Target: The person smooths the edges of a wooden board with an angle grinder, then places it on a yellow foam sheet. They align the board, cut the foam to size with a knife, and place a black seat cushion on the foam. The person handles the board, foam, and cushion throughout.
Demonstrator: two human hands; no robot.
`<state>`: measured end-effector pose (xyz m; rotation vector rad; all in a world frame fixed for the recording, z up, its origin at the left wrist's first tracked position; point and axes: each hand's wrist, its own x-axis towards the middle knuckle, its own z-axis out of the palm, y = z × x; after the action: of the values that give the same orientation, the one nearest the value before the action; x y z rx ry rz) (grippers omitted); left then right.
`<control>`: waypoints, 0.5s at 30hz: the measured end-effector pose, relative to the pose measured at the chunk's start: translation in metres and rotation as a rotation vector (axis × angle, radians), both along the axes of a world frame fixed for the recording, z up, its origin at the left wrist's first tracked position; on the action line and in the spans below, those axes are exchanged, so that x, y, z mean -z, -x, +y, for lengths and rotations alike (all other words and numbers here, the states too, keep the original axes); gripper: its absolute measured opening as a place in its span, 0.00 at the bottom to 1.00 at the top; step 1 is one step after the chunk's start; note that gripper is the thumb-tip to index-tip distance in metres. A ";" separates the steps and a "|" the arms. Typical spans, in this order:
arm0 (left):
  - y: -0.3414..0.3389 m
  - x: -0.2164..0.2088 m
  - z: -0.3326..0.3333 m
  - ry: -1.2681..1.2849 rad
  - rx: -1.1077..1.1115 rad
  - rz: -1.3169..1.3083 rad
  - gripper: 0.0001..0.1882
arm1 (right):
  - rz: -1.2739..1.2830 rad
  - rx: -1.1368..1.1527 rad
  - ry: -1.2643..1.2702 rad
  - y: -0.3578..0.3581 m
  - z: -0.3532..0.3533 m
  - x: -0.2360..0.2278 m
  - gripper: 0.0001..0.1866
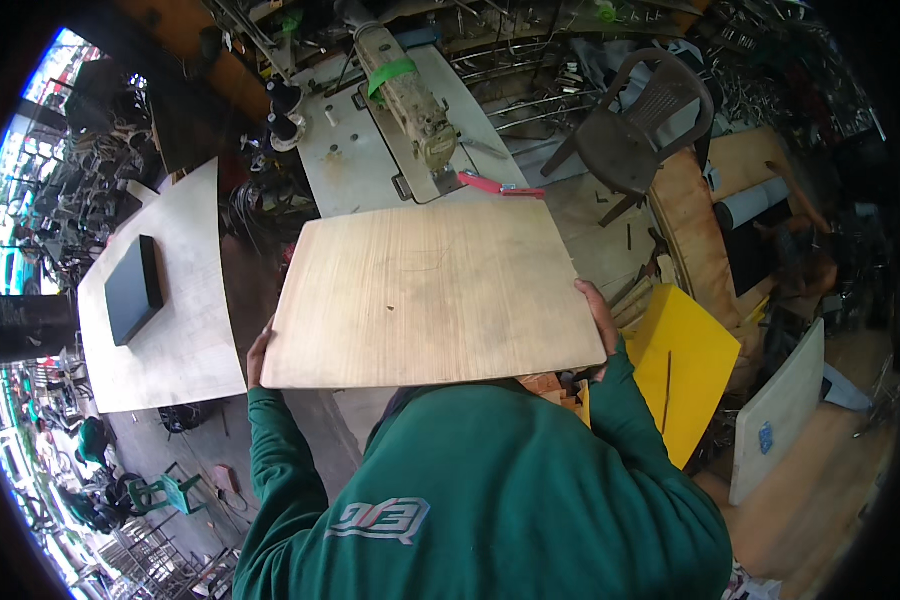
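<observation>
1. Perhaps the board could tip, if one hand loosens first; its far edge could also push the red tool on the table.
2. Left hand is partly closed on the board's left edge; most fingers are hidden.
3. Right hand grips likewise the right edge.
4. Board is held between them, before the machine.

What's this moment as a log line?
wooden board: held | left hand: left edge | right hand: right edge | sewing machine: beyond board
</observation>
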<state>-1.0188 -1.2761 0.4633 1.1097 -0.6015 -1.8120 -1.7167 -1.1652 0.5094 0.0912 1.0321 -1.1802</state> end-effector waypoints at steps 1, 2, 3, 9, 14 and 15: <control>0.002 0.007 0.010 -0.026 0.073 -0.036 0.34 | 0.006 -0.071 -0.057 0.010 -0.002 0.025 0.33; 0.006 0.016 0.020 -0.158 0.066 -0.148 0.31 | 0.038 -0.132 -0.128 0.020 -0.002 0.052 0.32; 0.010 0.027 0.030 -0.303 0.055 -0.295 0.26 | 0.149 -0.210 -0.082 0.026 0.001 0.080 0.32; 0.032 0.094 0.044 -0.541 0.017 -0.708 0.15 | 1.263 -0.382 -0.161 0.020 0.004 0.176 0.27; 0.029 0.142 0.018 -0.578 -0.014 -0.850 0.14 | 1.578 -0.175 -0.494 -0.016 -0.028 0.162 0.31; 0.031 0.149 0.016 -0.496 -0.098 -0.905 0.14 | 1.603 -0.153 -0.546 -0.018 -0.034 0.155 0.30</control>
<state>-1.0494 -1.2604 0.3141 2.2893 -0.5861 -1.3291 -1.6988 -1.1993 0.3548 -0.5992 2.6767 -0.6261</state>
